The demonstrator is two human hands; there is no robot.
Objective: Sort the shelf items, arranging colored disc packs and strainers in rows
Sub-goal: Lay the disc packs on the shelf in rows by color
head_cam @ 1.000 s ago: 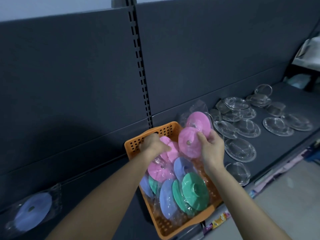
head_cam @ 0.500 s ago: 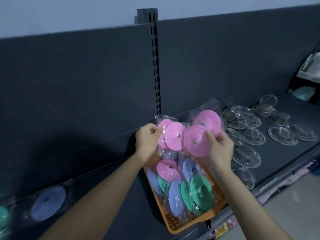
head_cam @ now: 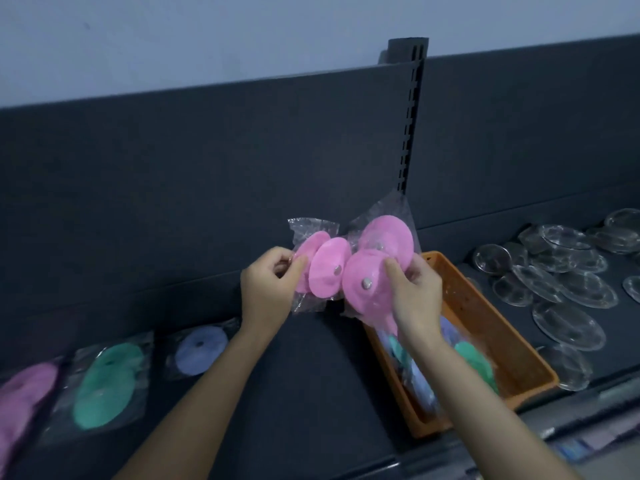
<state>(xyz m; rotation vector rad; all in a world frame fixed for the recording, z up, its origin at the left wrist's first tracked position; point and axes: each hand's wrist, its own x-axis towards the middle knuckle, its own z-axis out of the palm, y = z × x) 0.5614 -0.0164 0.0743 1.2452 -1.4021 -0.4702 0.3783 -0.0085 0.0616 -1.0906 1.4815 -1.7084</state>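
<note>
**Backdrop and Basket**

Seen across the top: a pale, bluish wall (head_cam: 207, 36). Found below it: dark back panels (head_cam: 173, 168), split by a slotted post (head_cam: 410, 116) poking just above their upper edge. Noted low on the right: an orange basket (head_cam: 502, 348), long and shallow, with small holes near its far rim. Glimpsed at the bottom right corner: a blurred label strip (head_cam: 588, 441), print unreadable.

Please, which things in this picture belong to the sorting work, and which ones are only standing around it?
Belong to the job: left hand, holding the left pink pack; right hand, holding the right pink pack; orange basket with more packs; shelved pink pack, green pack and purple pack in a row; clear strainers.
Only there: slotted upright; blurred shelf-edge labels.
</note>
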